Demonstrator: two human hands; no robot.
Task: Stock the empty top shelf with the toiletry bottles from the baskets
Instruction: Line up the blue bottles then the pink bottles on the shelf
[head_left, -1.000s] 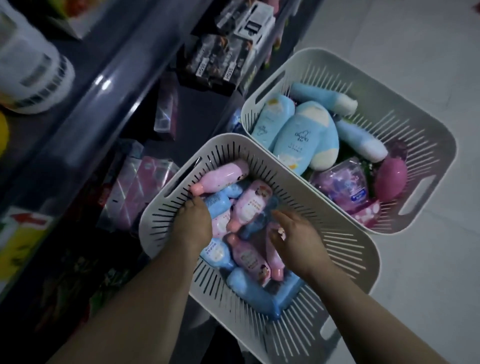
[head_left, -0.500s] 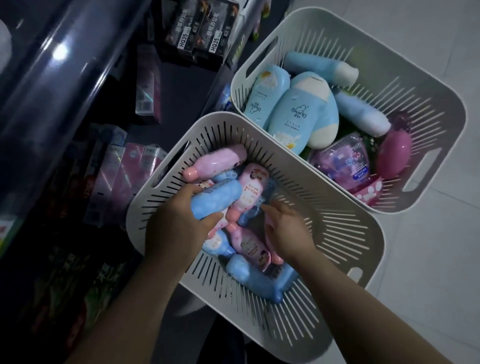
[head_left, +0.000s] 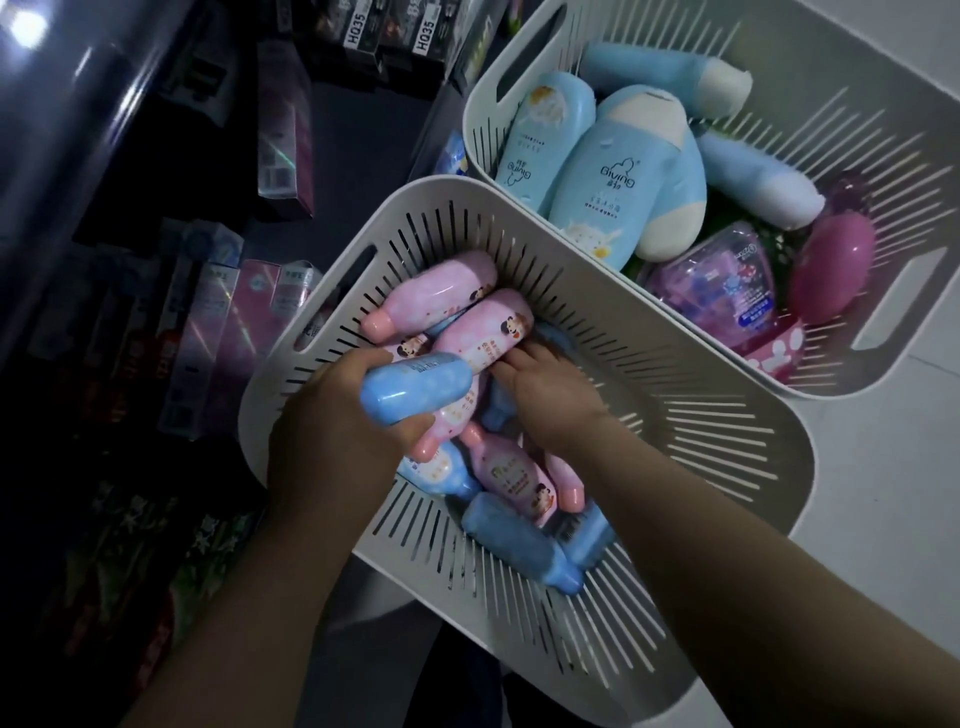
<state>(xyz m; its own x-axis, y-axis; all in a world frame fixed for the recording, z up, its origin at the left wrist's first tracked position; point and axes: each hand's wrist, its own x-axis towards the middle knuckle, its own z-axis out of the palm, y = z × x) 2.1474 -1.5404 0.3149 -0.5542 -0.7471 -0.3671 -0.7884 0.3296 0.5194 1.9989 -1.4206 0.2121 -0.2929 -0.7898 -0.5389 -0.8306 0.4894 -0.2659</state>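
Your left grip (head_left: 332, 441) was closed round a small blue bottle (head_left: 415, 387), held just above the pile in the near basket (head_left: 727, 467) at the centre of the view. A pink-capped bottle (head_left: 441, 431) sat tight beneath it, and I could not tell whether the same fingers had that one too. Your right grip (head_left: 550, 400) was down in the pile, fingertips against a pink bottle (head_left: 483, 332) lying toward 12 o'clock; whether they had curled round anything was hidden. By my judgement most of the stocking was left. The near basket held many small pink and blue bottles. The far basket (head_left: 857, 130) at 1 o'clock was heaped with big light-blue bottles (head_left: 608, 192), a purple bottle (head_left: 711, 280) and a magenta one (head_left: 831, 270), all lying loose. The top shelf was out of view, so what stood on it could not be said. From 8 to 11 o'clock the shelving was dark, and only boxed goods (head_left: 197, 322) showed dimly. The far basket ran off the top edge, and your right forearm covered the near basket's corner at 5 o'clock.
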